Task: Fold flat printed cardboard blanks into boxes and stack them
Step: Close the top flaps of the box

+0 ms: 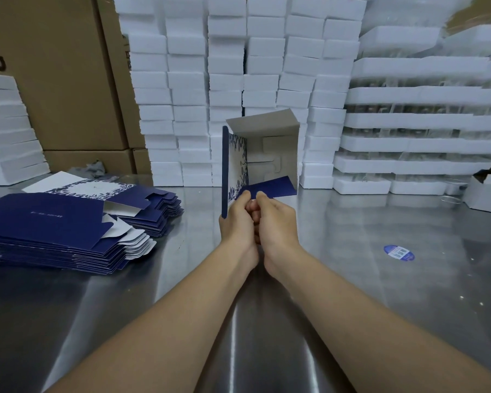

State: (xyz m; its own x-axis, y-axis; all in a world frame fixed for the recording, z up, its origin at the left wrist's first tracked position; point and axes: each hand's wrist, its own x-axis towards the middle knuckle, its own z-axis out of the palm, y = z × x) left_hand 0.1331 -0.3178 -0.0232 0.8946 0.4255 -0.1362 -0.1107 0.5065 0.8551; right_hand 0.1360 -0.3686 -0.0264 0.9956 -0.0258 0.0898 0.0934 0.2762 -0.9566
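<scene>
A half-formed navy and white printed box [262,154] is held up above the steel table [352,279], its open end facing me, the grey inside and bottom tabs showing. My left hand [237,222] grips its lower left edge. Beside it, my right hand [275,219] pinches the navy bottom flap with thumb and fingers. The two hands touch each other under the box. A pile of flat navy blanks [68,225] lies on the table at the left, fanned out, with a floral-printed one at the back.
White foam blocks [238,66] are stacked into a wall behind the box, with foam trays [423,137] at the right and brown cartons [63,80] at the left. A round blue sticker [399,253] lies on the table at the right. A white box [485,194] sits at the far right edge.
</scene>
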